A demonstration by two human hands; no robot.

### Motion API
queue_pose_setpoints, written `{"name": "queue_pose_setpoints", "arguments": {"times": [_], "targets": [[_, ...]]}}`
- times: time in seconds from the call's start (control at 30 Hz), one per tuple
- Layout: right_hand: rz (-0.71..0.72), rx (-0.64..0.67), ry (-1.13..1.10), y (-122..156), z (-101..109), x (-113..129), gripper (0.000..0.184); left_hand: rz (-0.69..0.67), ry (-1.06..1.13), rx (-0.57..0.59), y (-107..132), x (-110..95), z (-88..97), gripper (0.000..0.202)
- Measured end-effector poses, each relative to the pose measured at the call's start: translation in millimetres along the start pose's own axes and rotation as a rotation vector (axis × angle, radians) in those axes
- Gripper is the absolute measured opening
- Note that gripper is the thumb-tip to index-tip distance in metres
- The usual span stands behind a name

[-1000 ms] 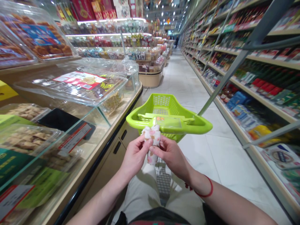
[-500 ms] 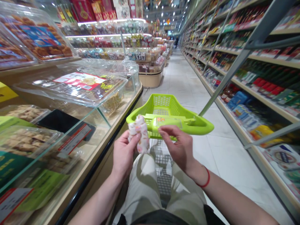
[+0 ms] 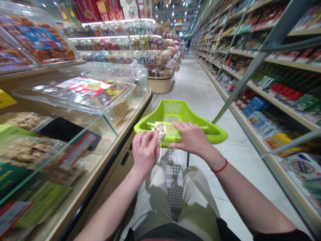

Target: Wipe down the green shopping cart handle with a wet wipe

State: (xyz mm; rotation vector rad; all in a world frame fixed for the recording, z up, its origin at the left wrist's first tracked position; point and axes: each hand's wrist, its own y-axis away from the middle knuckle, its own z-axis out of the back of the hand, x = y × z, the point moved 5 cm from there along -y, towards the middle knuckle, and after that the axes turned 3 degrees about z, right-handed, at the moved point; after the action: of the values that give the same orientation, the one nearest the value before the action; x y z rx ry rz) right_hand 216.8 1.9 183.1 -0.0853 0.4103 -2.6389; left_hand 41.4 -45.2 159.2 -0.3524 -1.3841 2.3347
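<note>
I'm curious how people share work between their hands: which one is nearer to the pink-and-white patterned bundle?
Left. The left hand pinches the patterned bundle; the right hand is to the bundle's right, resting on the green basket.

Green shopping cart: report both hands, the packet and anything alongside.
Left hand pinching pink-patterned white packet. Right hand spread on green shopping cart. Packet-to-cart contact unclear. Display counter flanking on the left.
</note>
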Motion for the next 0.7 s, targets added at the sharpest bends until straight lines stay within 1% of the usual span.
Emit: {"name": "queue_pose_setpoints", "arguments": {"times": [0.13,0.2,0.33,0.4,0.5,0.57,0.63,0.7], "targets": [[-0.003,-0.004,0.027,0,0,0,0.089,-0.118,0.101,0.068,9,0,-12.6,0.055],[-0.006,-0.002,0.035,0,0,1,0.088,-0.150,0.129,0.090,14,0,-19.2,0.059],[-0.009,0.006,0.041,1,1,1,0.088,-0.213,0.157,0.085,20,-4,-24.0,0.060],[-0.010,0.013,0.043,1,1,0,0.088,-0.235,0.153,0.099,22,-2,-24.3,0.059],[-0.008,0.021,0.045,0,0,-2,0.090,-0.232,0.144,0.118,25,11,-23.3,0.060],[-0.007,0.026,0.048,-1,0,-3,0.091,-0.206,0.139,0.085,26,27,-20.8,0.062],[-0.008,0.033,0.051,-1,-1,-2,0.091,-0.144,0.129,0.042,28,43,-18.7,0.064],[-0.007,0.030,0.054,-2,0,-2,0.090,-0.061,0.124,0.015,29,54,-18.7,0.067]]}}
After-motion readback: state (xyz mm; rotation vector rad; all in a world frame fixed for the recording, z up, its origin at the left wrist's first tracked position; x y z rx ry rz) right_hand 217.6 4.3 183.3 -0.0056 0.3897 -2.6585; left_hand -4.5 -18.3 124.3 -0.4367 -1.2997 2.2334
